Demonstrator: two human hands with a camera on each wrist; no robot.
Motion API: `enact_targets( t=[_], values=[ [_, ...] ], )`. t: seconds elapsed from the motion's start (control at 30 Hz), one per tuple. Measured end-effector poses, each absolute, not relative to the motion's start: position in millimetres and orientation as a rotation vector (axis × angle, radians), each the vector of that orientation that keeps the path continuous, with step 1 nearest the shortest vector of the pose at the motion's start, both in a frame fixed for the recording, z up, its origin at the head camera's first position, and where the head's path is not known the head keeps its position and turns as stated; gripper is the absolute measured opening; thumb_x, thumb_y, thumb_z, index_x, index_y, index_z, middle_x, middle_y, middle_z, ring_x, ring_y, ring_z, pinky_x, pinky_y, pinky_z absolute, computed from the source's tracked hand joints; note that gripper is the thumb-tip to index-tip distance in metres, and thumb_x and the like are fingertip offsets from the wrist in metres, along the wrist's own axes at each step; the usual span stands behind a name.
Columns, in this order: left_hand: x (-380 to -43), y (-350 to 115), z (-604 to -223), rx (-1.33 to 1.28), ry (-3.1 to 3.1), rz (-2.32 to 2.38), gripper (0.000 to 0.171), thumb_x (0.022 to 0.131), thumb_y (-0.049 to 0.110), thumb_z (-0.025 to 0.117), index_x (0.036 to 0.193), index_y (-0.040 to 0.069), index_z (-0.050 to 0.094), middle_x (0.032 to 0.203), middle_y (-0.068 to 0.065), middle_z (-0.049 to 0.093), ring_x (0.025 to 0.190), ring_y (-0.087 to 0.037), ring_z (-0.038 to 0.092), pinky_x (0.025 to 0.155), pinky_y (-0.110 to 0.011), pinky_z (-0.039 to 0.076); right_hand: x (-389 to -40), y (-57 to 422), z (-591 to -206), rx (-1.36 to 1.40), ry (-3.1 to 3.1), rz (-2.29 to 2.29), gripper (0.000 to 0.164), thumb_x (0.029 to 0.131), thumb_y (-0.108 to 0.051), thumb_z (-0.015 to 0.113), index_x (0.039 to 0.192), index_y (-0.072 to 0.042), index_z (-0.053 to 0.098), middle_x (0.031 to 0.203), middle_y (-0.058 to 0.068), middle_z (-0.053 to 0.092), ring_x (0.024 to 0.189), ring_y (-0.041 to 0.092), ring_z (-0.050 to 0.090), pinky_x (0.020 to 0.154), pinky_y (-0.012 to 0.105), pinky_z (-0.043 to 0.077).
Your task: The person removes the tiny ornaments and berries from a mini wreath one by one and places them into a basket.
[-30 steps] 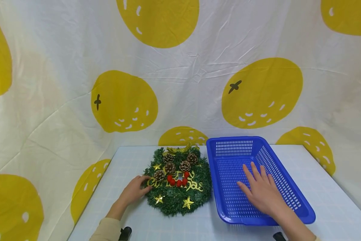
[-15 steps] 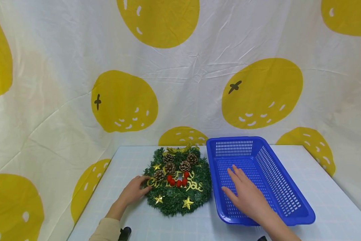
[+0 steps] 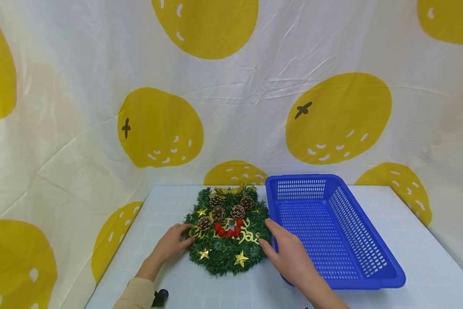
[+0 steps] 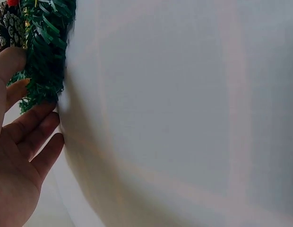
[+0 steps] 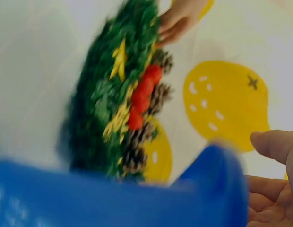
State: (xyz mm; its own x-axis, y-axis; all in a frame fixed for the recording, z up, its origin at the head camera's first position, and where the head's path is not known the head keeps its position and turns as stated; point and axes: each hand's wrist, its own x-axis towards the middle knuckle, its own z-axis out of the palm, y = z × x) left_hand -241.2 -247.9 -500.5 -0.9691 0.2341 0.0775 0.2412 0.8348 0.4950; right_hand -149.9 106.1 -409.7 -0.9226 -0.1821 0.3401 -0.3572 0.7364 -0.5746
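1. Head view: the wreath [image 3: 227, 246] lies on the table [image 3: 223, 292], just left of the blue basket [image 3: 320, 231] and outside it.
2. Its trim looks complete: pine cones [image 3: 218, 213], red balls [image 3: 229, 234], gold stars [image 3: 241, 259] and gold letters [image 3: 251, 237] all sit on the green ring, and I see no loose pieces on the table.
3. Left hand [image 3: 171, 243]: bent round the wreath's left edge and holding it there, with some fingertips low against the table in the left wrist view. How firm the hold is, I cannot tell.
4. Right hand [image 3: 289, 253]: spread wide, thumb well apart from the fingers, over the basket's left side and close to the wreath's right edge. It holds nothing; the blurred right wrist view shows the wreath apart from it.
5. Done so far, as I judge it: one side of the wreath is in hand.
6. Left to do, as I judge it: the right side has no grip and the wreath is not lifted, so this looks like an early stage.
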Motion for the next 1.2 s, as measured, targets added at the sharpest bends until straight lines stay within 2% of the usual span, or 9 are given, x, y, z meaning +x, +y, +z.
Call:
enact_targets(
  t=[0.3, 0.57, 0.73, 0.93, 1.03, 1.2],
  values=[
    [-239, -248, -502, -0.383, -2.988, -0.799, 0.043, 0.091, 0.031, 0.070, 0.128, 0.011, 0.062, 0.109, -0.006, 0.059, 0.099, -0.024, 0.058, 0.081, -0.048, 0.049, -138, 78, -416, 0.496, -2.596, 1.073, 0.052, 0.093, -0.024, 0.069, 0.139, -0.004, 0.054, 0.138, 0.013, 0.056, 0.122, 0.031, 0.056, 0.094, 0.045, 0.048],
    [-240, -247, -501, -0.379, -2.985, -0.772, 0.042, 0.091, 0.030, 0.071, 0.127, 0.011, 0.062, 0.106, -0.005, 0.059, 0.096, -0.022, 0.057, 0.080, -0.047, 0.048, -133, 57, -427, 0.480, -2.580, 1.156, 0.052, 0.091, -0.027, 0.070, 0.138, -0.011, 0.055, 0.136, 0.009, 0.058, 0.119, 0.027, 0.060, 0.091, 0.043, 0.051],
    [-240, -247, -501, -0.380, -2.987, -0.769, 0.042, 0.090, 0.029, 0.071, 0.127, 0.010, 0.062, 0.104, -0.004, 0.059, 0.094, -0.021, 0.057, 0.079, -0.046, 0.048, -135, 50, -435, 0.473, -2.611, 1.255, 0.054, 0.095, -0.039, 0.064, 0.140, -0.012, 0.054, 0.137, 0.008, 0.058, 0.122, 0.029, 0.057, 0.095, 0.046, 0.048],
    [-242, -248, -503, -0.374, -2.995, -0.752, 0.043, 0.091, 0.030, 0.070, 0.128, 0.011, 0.062, 0.106, -0.005, 0.059, 0.094, -0.020, 0.057, 0.079, -0.046, 0.048, -140, 44, -445, 0.439, -2.646, 1.376, 0.064, 0.095, -0.052, 0.057, 0.142, -0.009, 0.052, 0.139, 0.011, 0.055, 0.124, 0.033, 0.054, 0.096, 0.050, 0.046],
    [-243, -249, -504, -0.376, -2.999, -0.748, 0.044, 0.091, 0.031, 0.070, 0.129, 0.011, 0.061, 0.107, -0.005, 0.059, 0.095, -0.020, 0.057, 0.080, -0.046, 0.048, -145, 40, -450, 0.384, -2.633, 1.427, 0.065, 0.094, -0.053, 0.058, 0.141, -0.009, 0.052, 0.137, 0.012, 0.056, 0.122, 0.034, 0.056, 0.095, 0.051, 0.047],
    [-244, -249, -504, -0.377, -3.006, -0.737, 0.043, 0.091, 0.032, 0.070, 0.129, 0.012, 0.062, 0.108, -0.005, 0.059, 0.096, -0.020, 0.057, 0.081, -0.046, 0.048, -159, 33, -460, 0.317, -2.594, 1.470, 0.058, 0.094, -0.046, 0.062, 0.138, -0.009, 0.056, 0.133, 0.012, 0.060, 0.113, 0.032, 0.062, 0.090, 0.049, 0.050]
  ],
)
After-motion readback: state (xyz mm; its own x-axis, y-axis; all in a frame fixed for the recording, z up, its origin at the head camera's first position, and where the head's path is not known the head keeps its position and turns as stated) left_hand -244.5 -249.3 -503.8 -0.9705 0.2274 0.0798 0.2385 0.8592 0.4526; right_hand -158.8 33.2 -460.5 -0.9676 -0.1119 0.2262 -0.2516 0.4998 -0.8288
